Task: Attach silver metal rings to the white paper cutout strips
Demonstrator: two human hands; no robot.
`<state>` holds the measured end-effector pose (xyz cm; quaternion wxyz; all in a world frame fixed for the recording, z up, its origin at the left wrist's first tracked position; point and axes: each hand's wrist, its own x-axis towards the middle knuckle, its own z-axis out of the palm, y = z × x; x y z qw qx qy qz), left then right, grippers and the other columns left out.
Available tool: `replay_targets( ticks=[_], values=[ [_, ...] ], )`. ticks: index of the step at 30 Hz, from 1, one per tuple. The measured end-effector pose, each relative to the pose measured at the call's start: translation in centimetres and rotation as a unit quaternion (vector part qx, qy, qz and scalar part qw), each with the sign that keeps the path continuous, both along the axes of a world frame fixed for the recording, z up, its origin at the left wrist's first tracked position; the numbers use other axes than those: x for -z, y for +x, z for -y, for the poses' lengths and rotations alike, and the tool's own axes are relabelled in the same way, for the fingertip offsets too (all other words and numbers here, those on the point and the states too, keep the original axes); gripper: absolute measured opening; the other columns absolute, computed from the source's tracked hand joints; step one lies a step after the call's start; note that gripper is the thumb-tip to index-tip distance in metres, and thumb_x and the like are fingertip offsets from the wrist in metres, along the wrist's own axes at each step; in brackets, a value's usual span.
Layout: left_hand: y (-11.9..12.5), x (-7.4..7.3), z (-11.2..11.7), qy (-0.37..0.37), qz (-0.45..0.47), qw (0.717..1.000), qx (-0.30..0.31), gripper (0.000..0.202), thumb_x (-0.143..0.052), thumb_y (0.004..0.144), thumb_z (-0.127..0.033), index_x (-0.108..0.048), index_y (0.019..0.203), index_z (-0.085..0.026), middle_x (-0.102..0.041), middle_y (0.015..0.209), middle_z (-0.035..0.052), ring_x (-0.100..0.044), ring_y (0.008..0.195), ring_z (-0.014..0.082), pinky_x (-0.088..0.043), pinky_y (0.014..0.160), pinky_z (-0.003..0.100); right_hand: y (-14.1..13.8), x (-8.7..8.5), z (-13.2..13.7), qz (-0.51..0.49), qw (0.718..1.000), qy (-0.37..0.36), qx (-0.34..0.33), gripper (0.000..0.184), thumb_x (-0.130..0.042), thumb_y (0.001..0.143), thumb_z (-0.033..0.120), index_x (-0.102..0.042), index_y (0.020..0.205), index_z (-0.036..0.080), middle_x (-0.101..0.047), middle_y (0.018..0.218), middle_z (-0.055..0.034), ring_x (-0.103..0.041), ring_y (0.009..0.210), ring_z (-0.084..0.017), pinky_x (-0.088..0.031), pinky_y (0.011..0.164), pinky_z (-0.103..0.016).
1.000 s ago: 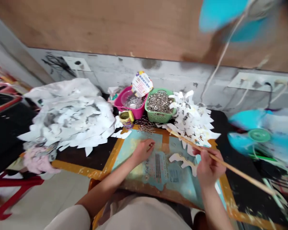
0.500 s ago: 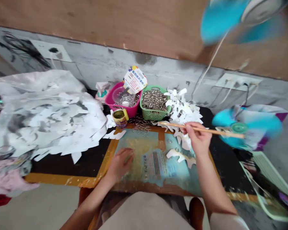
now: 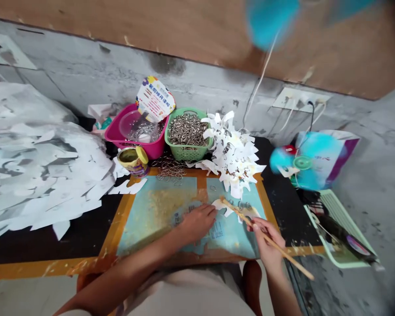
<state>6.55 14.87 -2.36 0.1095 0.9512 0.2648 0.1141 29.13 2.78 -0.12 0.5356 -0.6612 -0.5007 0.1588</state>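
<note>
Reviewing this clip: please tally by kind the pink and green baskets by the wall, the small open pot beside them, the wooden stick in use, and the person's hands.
Baskets: 2 (pink basket, green basket)
Small pot: 1 (small pot)
Wooden stick: 1 (wooden stick)
Hands: 2 (left hand, right hand)
Total: 6

The left hand (image 3: 197, 224) hides part of the mat (image 3: 151, 204), the stick (image 3: 266, 238) a strip of the cutout (image 3: 219, 204), while the top edge cuts the blurred upper fan (image 3: 273, 19) and the left edge the paper pile (image 3: 49, 166).
</note>
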Motion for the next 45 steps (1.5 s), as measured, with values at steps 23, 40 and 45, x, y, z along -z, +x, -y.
replay_targets(
  ticks=[23, 40, 45],
  values=[
    [-0.1, 0.4, 0.2, 0.031, 0.009, 0.999, -0.009, 0.025, -0.053, 0.093, -0.011, -0.060, 0.117, -0.011, -0.067, 0.120, 0.0134, -0.063, 0.113, 0.0234, -0.050, 0.102, 0.037, 5.4, 1.4, 1.2, 0.088, 0.972, -0.032, -0.217, 0.021, -0.068, 0.085, 0.016, -0.075, 0.102, 0.025, -0.075, 0.105, -0.0081, -0.073, 0.097, -0.024, -0.061, 0.085, -0.036],
    [0.4, 0.3, 0.5, 0.006, -0.029, 0.999, -0.017, 0.025, -0.052, 0.091, -0.011, -0.061, 0.114, -0.014, -0.064, 0.112, 0.0134, -0.062, 0.104, 0.0244, -0.051, 0.093, 0.038, 8.4, -1.7, 2.1, -0.245, 0.956, 0.149, 0.055, 0.020, -0.082, 0.066, 0.033, -0.075, 0.078, 0.018, -0.073, 0.074, -0.0037, -0.068, 0.053, -0.017, -0.060, 0.053, -0.031],
    [0.4, -0.9, 1.3, 0.026, -0.006, 1.000, -0.016, 0.034, -0.049, 0.094, -0.015, -0.053, 0.127, -0.011, -0.067, 0.107, 0.0131, -0.061, 0.105, 0.0247, -0.049, 0.091, 0.037, 4.2, -7.3, -5.3, -0.279, 0.939, 0.199, 0.021, 0.023, -0.083, 0.064, 0.031, -0.066, 0.071, 0.018, -0.067, 0.058, 0.0009, -0.062, 0.045, -0.015, -0.053, 0.044, -0.026]
  ],
)
